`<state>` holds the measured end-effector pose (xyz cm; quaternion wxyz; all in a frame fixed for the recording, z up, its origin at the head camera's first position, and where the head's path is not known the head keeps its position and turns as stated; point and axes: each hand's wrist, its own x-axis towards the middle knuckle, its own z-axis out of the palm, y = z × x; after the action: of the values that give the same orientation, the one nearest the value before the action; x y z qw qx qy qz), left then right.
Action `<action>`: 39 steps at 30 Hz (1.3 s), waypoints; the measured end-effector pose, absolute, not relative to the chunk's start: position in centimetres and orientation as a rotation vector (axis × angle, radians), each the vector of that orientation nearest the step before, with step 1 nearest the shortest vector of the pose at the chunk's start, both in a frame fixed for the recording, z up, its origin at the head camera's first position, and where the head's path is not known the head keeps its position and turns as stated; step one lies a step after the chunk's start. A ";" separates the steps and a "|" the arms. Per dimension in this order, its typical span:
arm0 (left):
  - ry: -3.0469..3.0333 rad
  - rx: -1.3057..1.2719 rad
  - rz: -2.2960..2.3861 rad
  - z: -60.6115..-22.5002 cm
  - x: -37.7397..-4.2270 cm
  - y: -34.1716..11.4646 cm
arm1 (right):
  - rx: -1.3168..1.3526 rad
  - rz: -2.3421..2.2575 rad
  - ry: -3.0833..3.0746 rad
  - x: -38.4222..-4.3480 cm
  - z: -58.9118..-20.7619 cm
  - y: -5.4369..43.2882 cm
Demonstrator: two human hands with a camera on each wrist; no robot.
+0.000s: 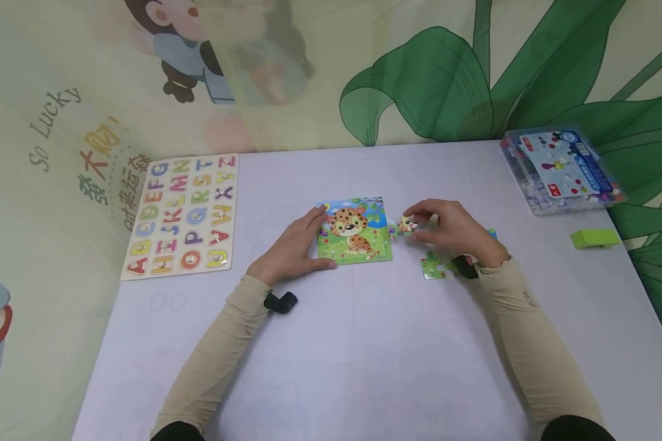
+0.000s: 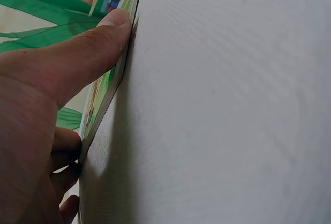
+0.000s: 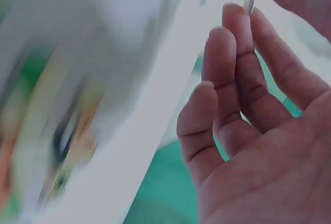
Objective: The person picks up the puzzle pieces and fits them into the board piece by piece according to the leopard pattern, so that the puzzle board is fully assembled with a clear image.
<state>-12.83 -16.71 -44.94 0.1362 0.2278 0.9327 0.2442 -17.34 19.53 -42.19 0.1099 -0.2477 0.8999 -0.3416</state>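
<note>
My left hand (image 1: 292, 248) rests against the left side of a square leopard puzzle board (image 1: 355, 233), thumb at its lower corner and fingertips near its upper corner. The left wrist view shows this thumb (image 2: 98, 43) lying along the board's edge. Just right of the board, my right hand (image 1: 452, 229) pinches a puzzle piece (image 1: 407, 225) printed with part of a spotted face. That piece appears edge-on as a thin sliver in the right wrist view, between thumb and fingers. Loose green puzzle pieces (image 1: 433, 267) lie under and beside the right wrist, partly hidden by it.
A wooden alphabet board (image 1: 182, 217) with colored letters lies on the left of the white table (image 1: 375, 355). At the back right stands a clear plastic box (image 1: 563, 171) with a printed label. A green block (image 1: 594, 239) lies in front of that box.
</note>
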 end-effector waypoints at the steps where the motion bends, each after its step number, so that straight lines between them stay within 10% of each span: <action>1: 2.702 0.663 0.705 -45.0 -12.8 -16.7 | -0.743 -1.015 2.633 -17.5 -42.2 18.8; 18: 2.696 0.658 0.706 -45.0 -12.9 -16.9 | -0.883 -1.007 2.500 -18.7 -43.2 8.3; 39: 2.720 0.750 0.756 -45.6 -12.9 -16.9 | -0.828 -0.922 2.532 -18.5 -43.3 6.3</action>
<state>-12.88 -16.89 -45.56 0.1100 0.2552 0.9255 0.2574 -18.47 6.25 -43.30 0.1605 -0.2900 0.8865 -0.3228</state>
